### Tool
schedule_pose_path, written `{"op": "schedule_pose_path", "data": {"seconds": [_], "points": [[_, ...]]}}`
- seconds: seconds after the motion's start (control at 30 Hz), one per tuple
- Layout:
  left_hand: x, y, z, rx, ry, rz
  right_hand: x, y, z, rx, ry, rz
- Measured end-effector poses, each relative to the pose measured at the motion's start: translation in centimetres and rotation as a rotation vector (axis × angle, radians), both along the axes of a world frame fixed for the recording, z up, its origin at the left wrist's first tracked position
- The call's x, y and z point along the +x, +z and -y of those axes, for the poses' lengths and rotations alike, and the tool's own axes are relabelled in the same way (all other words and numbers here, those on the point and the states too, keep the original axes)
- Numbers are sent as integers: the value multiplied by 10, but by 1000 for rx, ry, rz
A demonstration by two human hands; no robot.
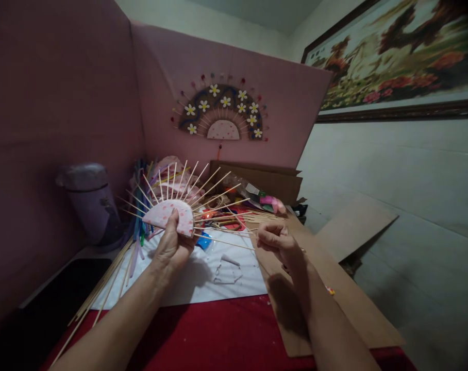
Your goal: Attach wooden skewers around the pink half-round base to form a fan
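My left hand [176, 242] grips a half-round fan base [164, 214] covered in white cloth with pink-red spots, thumb on its front face. Thin wooden sticks [197, 180] fan out from the curved edge of this base, upward and to both sides. My right hand [278, 239] is closed, with its fingertips beside the tips of the lowest right-hand sticks. Whether it pinches a stick tip or something small is hidden. White paper [234, 291] lies under the left hand, and brown cardboard [319, 288] under the right.
A decorated fan with white flowers [225, 102] hangs on the pink back panel [288, 103]. At the left stand a lidded purple bin [89, 206] and loose sticks [102, 278]. Craft materials [214, 201] are heaped at the back. Red cloth [211, 335] covers the front edge.
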State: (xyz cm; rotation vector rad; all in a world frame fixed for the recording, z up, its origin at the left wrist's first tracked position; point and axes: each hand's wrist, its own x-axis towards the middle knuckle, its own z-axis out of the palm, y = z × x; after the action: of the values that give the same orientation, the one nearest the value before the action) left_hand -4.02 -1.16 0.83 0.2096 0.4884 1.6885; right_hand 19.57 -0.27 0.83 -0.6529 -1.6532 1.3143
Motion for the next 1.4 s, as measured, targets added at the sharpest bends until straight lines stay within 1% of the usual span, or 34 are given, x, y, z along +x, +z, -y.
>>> {"op": "schedule_pose_path", "data": {"seconds": [0.1,0.17,0.23,0.3,0.37,0.4,0.47,0.53,0.6,0.7,0.8,0.87,0.93,1.0,1.03,1.1,1.17,1.2,1.27,1.33,1.4], "points": [[0,2,0,2,-3,33,1,6,0,-43,75,205],[-1,2,0,16,-18,55,-5,8,0,-46,100,365],[-1,1,0,24,-39,75,-16,5,1,-44,115,528],[-1,-1,1,43,-67,89,-28,-3,2,-21,165,675],[0,-3,2,74,-96,93,-41,-16,5,87,216,807],[0,-3,2,89,-115,89,-47,-22,7,175,212,862],[1,-4,3,103,-159,73,-57,-33,12,387,165,949],[2,-5,5,94,-206,43,-65,-39,17,571,125,1023],[5,-3,8,74,-239,12,-72,-41,23,684,104,1076],[9,1,13,55,-244,-13,-82,-39,32,804,123,1064],[13,6,18,-1,-253,-39,-89,-38,39,872,118,1063],[14,9,20,-28,-260,-58,-88,-37,39,843,66,1100],[15,10,21,-12,-244,-75,-83,-35,35,750,16,1109],[17,9,21,9,-232,-101,-75,-32,29,622,-20,1012],[18,8,20,12,-224,-110,-72,-30,27,567,-37,909],[20,6,19,13,-204,-102,-69,-25,25,481,-55,621],[23,3,18,39,-147,-51,-74,-22,26,367,-9,299],[24,2,18,60,-115,-24,-78,-22,28,274,30,154],[26,-1,18,98,-63,-1,-90,-25,32,34,77,-97],[28,-2,19,115,-42,-40,-100,-29,34,-164,25,-239],[28,-2,21,91,-84,-118,-106,-33,35,-280,-4,-263]]}}
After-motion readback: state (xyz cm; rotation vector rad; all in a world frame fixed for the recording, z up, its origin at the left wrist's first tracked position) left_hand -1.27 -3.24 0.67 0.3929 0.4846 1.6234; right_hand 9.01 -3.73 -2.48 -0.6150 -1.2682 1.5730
